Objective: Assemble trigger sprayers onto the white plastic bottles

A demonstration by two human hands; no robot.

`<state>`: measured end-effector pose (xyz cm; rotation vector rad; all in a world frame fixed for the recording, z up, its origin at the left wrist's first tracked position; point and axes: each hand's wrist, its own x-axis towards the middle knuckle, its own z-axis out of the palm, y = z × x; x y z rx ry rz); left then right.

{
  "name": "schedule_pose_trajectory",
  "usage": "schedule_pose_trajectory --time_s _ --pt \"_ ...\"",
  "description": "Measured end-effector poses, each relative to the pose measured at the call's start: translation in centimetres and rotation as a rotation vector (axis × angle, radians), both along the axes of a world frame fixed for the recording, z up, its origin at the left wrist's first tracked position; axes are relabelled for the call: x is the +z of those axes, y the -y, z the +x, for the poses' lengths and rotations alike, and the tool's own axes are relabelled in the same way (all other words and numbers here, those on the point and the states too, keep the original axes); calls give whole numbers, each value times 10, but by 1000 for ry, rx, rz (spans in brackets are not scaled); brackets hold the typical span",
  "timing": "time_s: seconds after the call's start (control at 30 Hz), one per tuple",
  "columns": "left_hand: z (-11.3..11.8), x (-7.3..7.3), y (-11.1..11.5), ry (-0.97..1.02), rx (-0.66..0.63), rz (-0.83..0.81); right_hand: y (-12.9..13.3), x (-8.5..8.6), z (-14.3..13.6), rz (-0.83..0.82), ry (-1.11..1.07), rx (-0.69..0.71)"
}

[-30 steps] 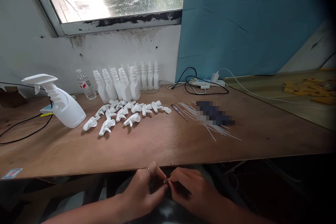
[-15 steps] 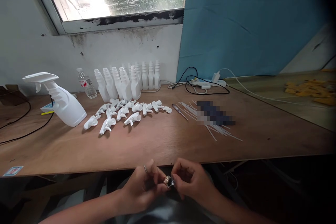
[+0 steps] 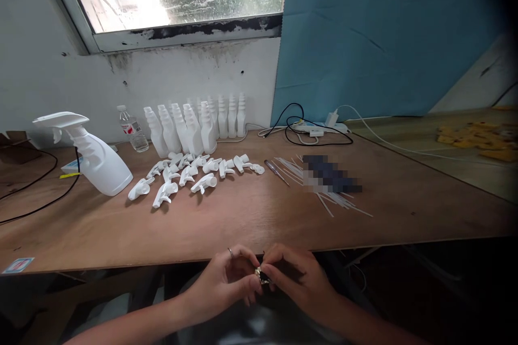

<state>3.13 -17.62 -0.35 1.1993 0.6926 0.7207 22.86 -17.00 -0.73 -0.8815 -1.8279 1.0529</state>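
While both hands pinch it, we work a small metal piece [image 3: 261, 275] below the table edge [image 3: 121, 259].
Our left hand [image 3: 226, 283] and right hand [image 3: 297, 280] close fingertips on it; next, we judge, comes careful fingertip turning, spray heads [image 3: 194, 172] lying well apart.

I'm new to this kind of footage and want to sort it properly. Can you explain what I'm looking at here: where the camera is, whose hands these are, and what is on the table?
The camera sits on a person's head, looking forward and down, so both hands are the wearer's own. The left hand and right hand meet just below the edge of the wooden table, pinching a small shiny object too tiny to identify. On the table are a finished spray bottle, a row of empty white bottles, loose trigger spray heads, thin clear tubes, a screwdriver, a water bottle and a power strip with cables.
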Motion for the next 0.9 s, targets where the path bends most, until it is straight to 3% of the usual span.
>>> schedule_pose_trajectory --time_s 0.07,0.17,0.33,0.5,0.6,0.8,0.9 --pt "-1 2 -1 -31 -43 22 1 -2 1 71 54 -30" --pt "-4 3 0 -119 -42 118 3 -4 0 32 91 -53" --pt "-7 3 4 -289 -20 320 6 -3 -6 -194 22 -26" --pt "-10 4 4 -285 -53 503 8 2 -11 -420 -119 40" --pt "-9 0 5 -235 -52 493 9 5 -14 -497 -177 53" --pt "-2 -8 13 10 25 223 12 15 -19 -470 -314 91" --pt "0 1 16 100 36 291 12 30 -17 -459 -335 152"
